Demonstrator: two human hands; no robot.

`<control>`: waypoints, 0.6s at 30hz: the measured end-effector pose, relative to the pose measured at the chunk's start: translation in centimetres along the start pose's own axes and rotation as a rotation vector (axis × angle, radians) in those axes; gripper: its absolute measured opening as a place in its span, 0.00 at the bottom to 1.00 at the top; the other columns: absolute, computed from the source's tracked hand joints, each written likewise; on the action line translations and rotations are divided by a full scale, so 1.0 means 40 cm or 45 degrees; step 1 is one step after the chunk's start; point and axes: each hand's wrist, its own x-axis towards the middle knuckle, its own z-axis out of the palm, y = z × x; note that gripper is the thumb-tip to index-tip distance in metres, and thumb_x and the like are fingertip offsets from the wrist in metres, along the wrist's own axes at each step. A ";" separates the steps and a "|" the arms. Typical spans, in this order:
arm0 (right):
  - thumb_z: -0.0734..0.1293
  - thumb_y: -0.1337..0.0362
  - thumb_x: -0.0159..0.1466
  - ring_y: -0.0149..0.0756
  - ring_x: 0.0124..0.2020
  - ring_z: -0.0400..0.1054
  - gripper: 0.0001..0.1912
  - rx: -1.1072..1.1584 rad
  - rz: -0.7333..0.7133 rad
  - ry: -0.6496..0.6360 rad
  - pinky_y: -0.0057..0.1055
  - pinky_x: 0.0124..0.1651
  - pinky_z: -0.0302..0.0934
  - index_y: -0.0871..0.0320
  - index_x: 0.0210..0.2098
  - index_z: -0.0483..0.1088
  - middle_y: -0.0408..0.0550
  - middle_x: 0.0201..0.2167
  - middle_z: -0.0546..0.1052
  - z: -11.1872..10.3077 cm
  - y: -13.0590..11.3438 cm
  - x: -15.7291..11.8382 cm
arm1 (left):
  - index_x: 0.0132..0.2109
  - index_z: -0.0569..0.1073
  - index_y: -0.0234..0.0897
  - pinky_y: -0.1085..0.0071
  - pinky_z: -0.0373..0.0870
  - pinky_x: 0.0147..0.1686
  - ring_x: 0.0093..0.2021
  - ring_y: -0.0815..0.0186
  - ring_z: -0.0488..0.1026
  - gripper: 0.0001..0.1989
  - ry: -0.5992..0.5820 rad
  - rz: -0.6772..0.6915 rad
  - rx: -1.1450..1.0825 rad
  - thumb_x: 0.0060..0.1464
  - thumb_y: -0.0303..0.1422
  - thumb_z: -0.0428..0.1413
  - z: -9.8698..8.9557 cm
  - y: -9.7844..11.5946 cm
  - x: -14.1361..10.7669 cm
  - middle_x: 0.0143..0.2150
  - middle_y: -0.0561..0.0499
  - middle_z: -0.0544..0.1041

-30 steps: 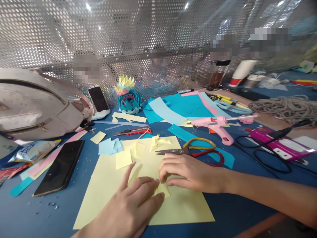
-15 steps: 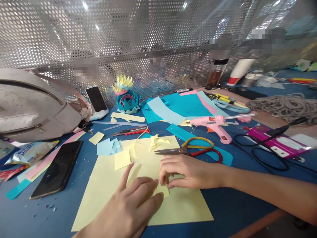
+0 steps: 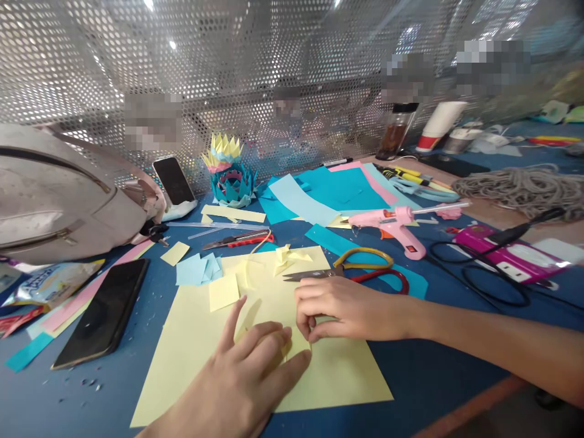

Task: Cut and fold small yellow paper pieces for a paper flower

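Over a large pale yellow sheet [image 3: 182, 365], both hands work on a small piece of yellow paper [image 3: 297, 345], which blends with the sheet and is partly hidden by fingers. My left hand [image 3: 246, 371] pins it with thumb and fingers, one finger raised. My right hand [image 3: 335, 310] pinches its right edge between thumb and forefinger. Just behind the right hand lie scissors [image 3: 314, 275] with one yellow and one red handle. A yellow square [image 3: 224, 292], light blue squares [image 3: 196, 269] and folded yellow pieces [image 3: 285, 260] lie at the sheet's far side.
On the blue table are a pink glue gun [image 3: 396, 226], red cutter [image 3: 241, 239], black phone [image 3: 103, 313] and purple power strip [image 3: 506, 255] with a black cable. A folded-paper model [image 3: 232, 182] stands before the perforated metal screen [image 3: 255, 73]. A backpack [image 3: 59, 188] sits left.
My left thumb has slid right and up along the small paper, towards the right fingertips. The right thumb and forefinger have closed together at its edge. The view has shifted slightly.
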 end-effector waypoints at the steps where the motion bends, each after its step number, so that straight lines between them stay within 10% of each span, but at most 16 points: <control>1: 0.69 0.62 0.70 0.34 0.42 0.66 0.07 -0.013 0.012 0.006 0.30 0.44 0.58 0.57 0.36 0.74 0.42 0.35 0.74 0.002 -0.002 0.000 | 0.63 0.71 0.41 0.45 0.21 0.71 0.58 0.61 0.69 0.22 -0.002 -0.001 0.002 0.73 0.30 0.38 0.000 0.001 0.000 0.50 0.49 0.78; 18: 0.69 0.61 0.70 0.36 0.40 0.68 0.07 -0.226 0.070 0.057 0.30 0.41 0.58 0.58 0.37 0.72 0.43 0.36 0.72 0.021 -0.020 -0.002 | 0.61 0.72 0.39 0.44 0.22 0.71 0.58 0.61 0.70 0.20 0.023 0.011 -0.007 0.73 0.29 0.39 -0.004 -0.003 0.007 0.51 0.48 0.78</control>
